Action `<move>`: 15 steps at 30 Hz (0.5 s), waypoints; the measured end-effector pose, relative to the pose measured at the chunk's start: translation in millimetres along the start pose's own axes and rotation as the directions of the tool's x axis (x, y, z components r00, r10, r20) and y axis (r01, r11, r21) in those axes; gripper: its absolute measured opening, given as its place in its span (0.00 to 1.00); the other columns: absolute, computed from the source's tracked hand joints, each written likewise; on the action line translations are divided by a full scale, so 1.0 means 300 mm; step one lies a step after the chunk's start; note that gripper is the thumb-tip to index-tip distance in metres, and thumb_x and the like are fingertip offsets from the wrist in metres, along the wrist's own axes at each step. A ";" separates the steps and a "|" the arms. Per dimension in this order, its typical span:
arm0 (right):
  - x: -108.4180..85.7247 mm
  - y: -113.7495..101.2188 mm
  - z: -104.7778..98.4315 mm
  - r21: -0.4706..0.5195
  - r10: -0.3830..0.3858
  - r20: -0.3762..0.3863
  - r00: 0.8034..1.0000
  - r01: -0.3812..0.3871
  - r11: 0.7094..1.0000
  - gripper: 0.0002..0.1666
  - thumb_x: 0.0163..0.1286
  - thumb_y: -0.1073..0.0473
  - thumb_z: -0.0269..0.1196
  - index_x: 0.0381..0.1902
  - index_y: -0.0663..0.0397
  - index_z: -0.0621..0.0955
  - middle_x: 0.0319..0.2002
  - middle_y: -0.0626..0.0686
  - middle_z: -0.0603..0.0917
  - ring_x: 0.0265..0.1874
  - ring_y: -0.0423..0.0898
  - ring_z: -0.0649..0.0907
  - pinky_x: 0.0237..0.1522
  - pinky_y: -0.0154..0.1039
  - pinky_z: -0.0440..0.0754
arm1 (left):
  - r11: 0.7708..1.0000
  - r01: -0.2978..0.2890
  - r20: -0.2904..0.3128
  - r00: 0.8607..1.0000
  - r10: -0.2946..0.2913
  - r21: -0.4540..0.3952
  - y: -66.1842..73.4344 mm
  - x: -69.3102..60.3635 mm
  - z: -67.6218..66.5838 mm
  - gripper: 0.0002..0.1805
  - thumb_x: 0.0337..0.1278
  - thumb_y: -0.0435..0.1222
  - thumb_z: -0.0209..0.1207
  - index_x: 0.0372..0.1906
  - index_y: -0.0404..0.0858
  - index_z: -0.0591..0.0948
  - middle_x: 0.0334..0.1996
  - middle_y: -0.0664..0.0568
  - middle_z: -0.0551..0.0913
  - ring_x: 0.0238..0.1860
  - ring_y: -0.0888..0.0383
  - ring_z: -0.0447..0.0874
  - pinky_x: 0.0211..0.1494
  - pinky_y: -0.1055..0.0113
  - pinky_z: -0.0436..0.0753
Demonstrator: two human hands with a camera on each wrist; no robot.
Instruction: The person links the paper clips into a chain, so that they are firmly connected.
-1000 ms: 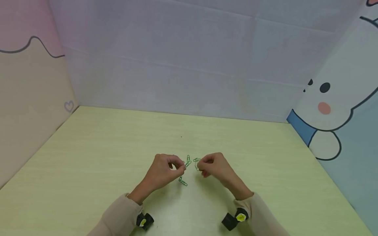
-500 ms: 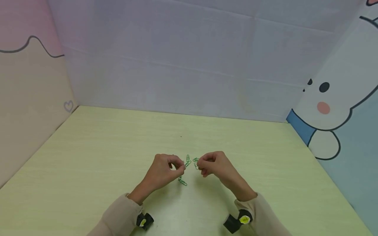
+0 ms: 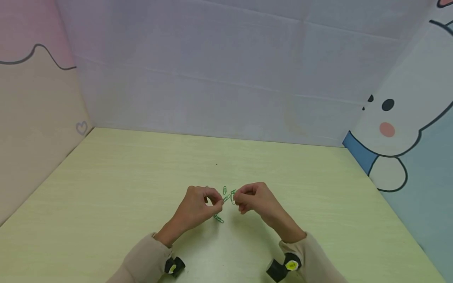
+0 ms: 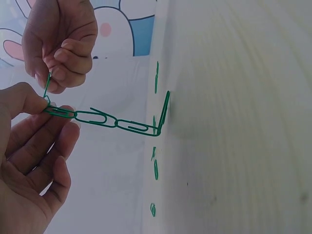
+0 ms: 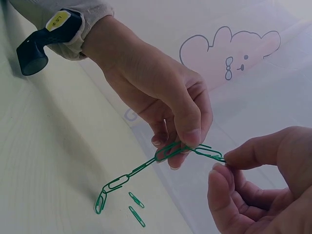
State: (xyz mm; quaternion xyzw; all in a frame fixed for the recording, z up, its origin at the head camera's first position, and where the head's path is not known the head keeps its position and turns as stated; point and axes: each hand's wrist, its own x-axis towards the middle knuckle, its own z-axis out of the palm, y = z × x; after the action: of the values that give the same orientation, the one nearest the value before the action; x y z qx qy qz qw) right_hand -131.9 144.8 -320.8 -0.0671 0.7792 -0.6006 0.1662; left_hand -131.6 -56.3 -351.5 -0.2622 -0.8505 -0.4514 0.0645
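Observation:
My left hand (image 3: 195, 205) pinches a chain of linked green paper clips (image 5: 141, 168) near its upper end. The chain hangs down and its lowest clip (image 4: 165, 109) bends at the tabletop. Close by on the right, my right hand (image 3: 257, 200) pinches the end of one green paper clip (image 5: 208, 154) between thumb and index finger. That clip reaches across to the chain's top clip at my left fingertips. Whether the two are hooked together I cannot tell. Several loose green paper clips lie on the table behind the hands, one of them (image 3: 224, 190) between them.
A pale wooden table (image 3: 141, 165) extends around the hands. A pale cloth wall (image 3: 212, 78) stands at the back, with printed cartoon panels (image 3: 393, 114) at the sides. Each wrist carries a small black camera (image 3: 277, 270).
My right hand has shifted slightly left with its paper clip, and the gap between the hands has narrowed. The left hand has barely moved and keeps its grip on the chain.

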 end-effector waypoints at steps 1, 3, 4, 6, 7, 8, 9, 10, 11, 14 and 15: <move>0.001 -0.001 0.002 0.002 -0.001 -0.002 1.000 0.001 1.000 0.13 0.63 0.63 0.60 0.35 0.74 0.79 0.24 0.48 0.80 0.21 0.40 0.79 0.30 0.35 0.82 | 1.000 -0.001 0.001 1.000 0.001 0.002 0.001 0.000 -0.001 0.06 0.49 0.29 0.60 0.24 0.40 0.85 0.21 0.61 0.83 0.26 0.70 0.77 0.33 0.72 0.73; 0.001 -0.004 0.004 0.005 0.001 -0.006 1.000 -0.001 1.000 0.13 0.63 0.63 0.60 0.35 0.74 0.79 0.24 0.48 0.80 0.21 0.40 0.79 0.30 0.35 0.82 | 1.000 -0.007 0.003 1.000 0.007 0.010 0.002 -0.001 -0.002 0.06 0.49 0.29 0.60 0.24 0.40 0.85 0.21 0.61 0.83 0.25 0.70 0.77 0.33 0.72 0.73; 0.002 -0.005 0.006 0.008 0.000 -0.007 1.000 0.000 1.000 0.13 0.63 0.64 0.59 0.35 0.74 0.79 0.24 0.48 0.80 0.21 0.40 0.79 0.30 0.35 0.82 | 1.000 -0.011 0.005 1.000 0.011 0.014 0.002 -0.002 -0.003 0.06 0.49 0.29 0.60 0.24 0.40 0.85 0.21 0.61 0.83 0.25 0.70 0.77 0.32 0.72 0.73; 0.003 -0.007 0.008 0.011 0.000 -0.011 1.000 0.001 1.000 0.13 0.63 0.64 0.59 0.35 0.74 0.79 0.24 0.48 0.80 0.21 0.40 0.79 0.30 0.34 0.81 | 1.000 -0.018 0.008 1.000 0.018 0.021 0.001 -0.003 -0.004 0.06 0.49 0.29 0.60 0.24 0.40 0.85 0.21 0.61 0.83 0.25 0.70 0.77 0.32 0.73 0.73; 0.003 -0.007 0.009 0.013 -0.001 -0.014 1.000 0.001 1.000 0.13 0.63 0.64 0.59 0.35 0.74 0.79 0.24 0.48 0.80 0.21 0.40 0.79 0.30 0.34 0.81 | 0.999 -0.022 0.009 1.000 0.021 0.026 0.001 -0.004 -0.005 0.06 0.49 0.28 0.60 0.24 0.40 0.85 0.21 0.61 0.83 0.25 0.70 0.77 0.32 0.73 0.73; 0.004 -0.007 0.010 0.016 -0.001 -0.017 1.000 0.001 1.000 0.13 0.63 0.64 0.59 0.35 0.75 0.79 0.24 0.48 0.80 0.20 0.40 0.79 0.30 0.34 0.81 | 0.999 -0.027 0.010 1.000 0.027 0.030 0.001 -0.004 -0.005 0.06 0.48 0.28 0.61 0.24 0.40 0.85 0.21 0.61 0.83 0.25 0.70 0.77 0.32 0.73 0.74; 0.005 -0.008 0.011 0.018 -0.004 -0.020 1.000 0.004 1.000 0.13 0.63 0.65 0.58 0.35 0.75 0.79 0.24 0.48 0.80 0.20 0.39 0.78 0.29 0.34 0.81 | 0.999 -0.033 0.011 0.999 0.032 0.032 0.000 -0.005 -0.005 0.06 0.48 0.28 0.61 0.24 0.40 0.85 0.21 0.61 0.83 0.26 0.70 0.77 0.32 0.73 0.74; 0.005 -0.008 0.012 0.019 -0.004 -0.024 1.000 0.005 1.000 0.13 0.63 0.65 0.58 0.35 0.75 0.79 0.24 0.49 0.81 0.20 0.39 0.78 0.29 0.34 0.81 | 0.999 -0.035 0.011 0.999 0.035 0.033 0.000 -0.005 -0.005 0.06 0.48 0.28 0.61 0.24 0.40 0.85 0.21 0.61 0.83 0.26 0.70 0.77 0.32 0.73 0.74; 0.006 -0.008 0.013 0.019 -0.004 -0.029 1.000 0.005 1.000 0.13 0.63 0.65 0.58 0.36 0.75 0.79 0.24 0.49 0.81 0.20 0.39 0.78 0.29 0.33 0.81 | 0.999 -0.042 0.010 0.999 0.041 0.035 0.000 -0.005 -0.005 0.06 0.48 0.28 0.61 0.23 0.40 0.85 0.21 0.61 0.84 0.26 0.70 0.77 0.32 0.73 0.74; 0.008 -0.009 0.017 0.022 -0.004 -0.044 0.999 0.005 1.000 0.13 0.63 0.66 0.57 0.36 0.76 0.79 0.24 0.50 0.81 0.20 0.39 0.78 0.29 0.33 0.81 | 0.997 -0.072 0.003 0.997 0.072 0.041 -0.001 -0.004 -0.004 0.06 0.47 0.28 0.61 0.23 0.40 0.85 0.21 0.60 0.84 0.26 0.69 0.78 0.31 0.74 0.74; 0.009 -0.010 0.019 0.022 -0.004 -0.049 0.999 0.005 1.000 0.13 0.63 0.66 0.57 0.36 0.77 0.79 0.24 0.51 0.81 0.20 0.39 0.78 0.29 0.32 0.81 | 0.995 -0.084 0.001 0.996 0.085 0.043 -0.001 -0.004 -0.005 0.06 0.47 0.27 0.61 0.23 0.40 0.85 0.21 0.60 0.84 0.26 0.68 0.78 0.31 0.74 0.74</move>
State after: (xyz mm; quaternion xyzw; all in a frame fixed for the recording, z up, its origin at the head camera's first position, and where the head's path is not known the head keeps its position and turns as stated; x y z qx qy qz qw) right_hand -132.9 138.0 -319.8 -0.0525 0.7762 -0.6110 0.1465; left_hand -130.9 -58.1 -351.3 -0.2962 -0.8482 -0.4299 0.0897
